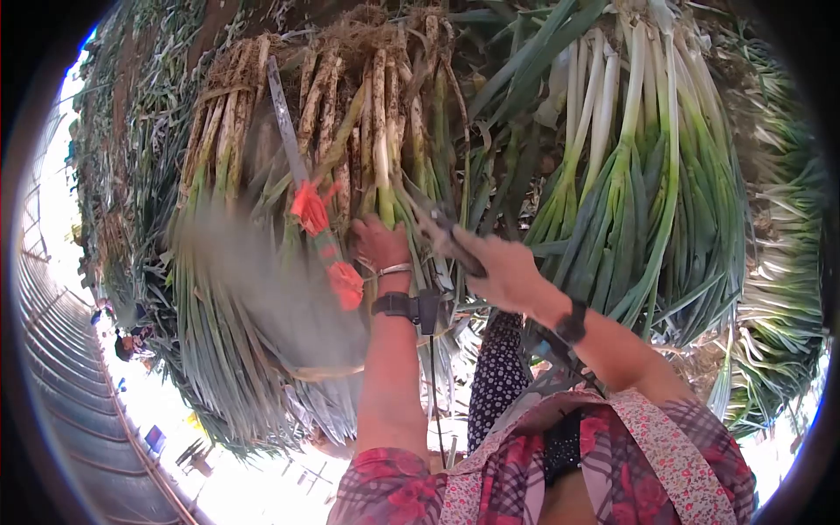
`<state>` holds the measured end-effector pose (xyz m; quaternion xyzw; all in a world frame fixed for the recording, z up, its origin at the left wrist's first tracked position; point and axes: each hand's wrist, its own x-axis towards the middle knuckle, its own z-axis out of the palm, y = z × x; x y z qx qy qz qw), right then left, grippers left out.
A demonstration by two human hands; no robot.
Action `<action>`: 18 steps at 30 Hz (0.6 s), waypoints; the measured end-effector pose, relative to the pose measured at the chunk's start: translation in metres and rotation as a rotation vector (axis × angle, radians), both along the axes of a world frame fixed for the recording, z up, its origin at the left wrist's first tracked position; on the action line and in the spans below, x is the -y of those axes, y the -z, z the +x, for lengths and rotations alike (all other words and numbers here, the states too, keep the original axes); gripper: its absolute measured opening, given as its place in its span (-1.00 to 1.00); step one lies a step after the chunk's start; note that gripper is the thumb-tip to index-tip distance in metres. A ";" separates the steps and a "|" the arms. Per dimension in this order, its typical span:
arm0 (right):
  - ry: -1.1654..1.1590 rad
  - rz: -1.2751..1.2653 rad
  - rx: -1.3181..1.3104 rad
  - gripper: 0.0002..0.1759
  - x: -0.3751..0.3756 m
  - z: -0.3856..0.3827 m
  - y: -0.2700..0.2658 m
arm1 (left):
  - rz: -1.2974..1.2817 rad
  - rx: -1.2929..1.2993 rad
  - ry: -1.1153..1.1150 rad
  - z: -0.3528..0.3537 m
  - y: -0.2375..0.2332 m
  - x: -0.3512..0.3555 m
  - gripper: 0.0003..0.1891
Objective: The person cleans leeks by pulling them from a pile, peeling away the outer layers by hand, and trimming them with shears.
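My left hand [382, 245] is closed around the green part of a green onion [382, 153], whose pale stalk stretches away toward the roots. In my right hand [507, 273] is a dark-handled tool [468, 252]. Its narrow front end points at the stalks just right of my left hand; motion blur hides its exact kind. Under and around my hands lies a pile of soil-stained green onions [232, 144] with brown roots. A long metal strip [285, 127] with red wrapping [311, 208] lies across them on the left.
Cleaner green onions [630, 149] with white stalks are heaped on the right. More are stacked along the far right edge [779, 289]. A hazy grey smear covers the leaves at left. Ribbed greenhouse sheeting [66, 376] curves along the left side.
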<state>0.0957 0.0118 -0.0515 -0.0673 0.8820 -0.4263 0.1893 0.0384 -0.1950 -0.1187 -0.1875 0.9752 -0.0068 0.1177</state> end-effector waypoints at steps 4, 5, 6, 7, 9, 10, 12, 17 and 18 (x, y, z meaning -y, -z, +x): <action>0.000 0.000 0.048 -0.33 -0.002 0.023 -0.016 | -0.027 0.013 0.086 -0.006 -0.002 -0.002 -0.57; 0.013 0.022 0.039 -0.33 -0.002 0.020 -0.015 | 0.077 0.090 0.018 -0.004 -0.003 -0.001 -0.58; 0.016 0.019 0.040 -0.33 -0.002 0.014 -0.012 | 0.074 0.090 0.020 0.002 -0.006 -0.002 -0.58; 0.046 0.016 0.019 -0.32 -0.001 0.007 -0.005 | 0.178 0.084 -0.014 0.010 -0.008 -0.004 -0.59; 0.096 0.009 0.018 -0.25 0.001 -0.012 0.003 | 0.351 0.037 -0.016 0.020 -0.013 -0.003 -0.59; 0.103 0.006 0.017 -0.25 0.001 -0.020 0.006 | 0.348 0.037 -0.010 0.025 -0.014 -0.001 -0.59; 0.061 0.061 0.132 -0.14 -0.001 -0.037 0.012 | 0.614 0.160 -0.140 0.030 -0.016 0.001 -0.55; 0.105 0.071 0.049 -0.21 -0.001 -0.074 0.026 | 1.086 0.142 -0.344 0.047 -0.002 0.014 -0.74; 0.091 0.068 0.049 -0.18 -0.001 -0.082 0.029 | 1.085 0.143 -0.341 0.046 -0.008 0.013 -0.74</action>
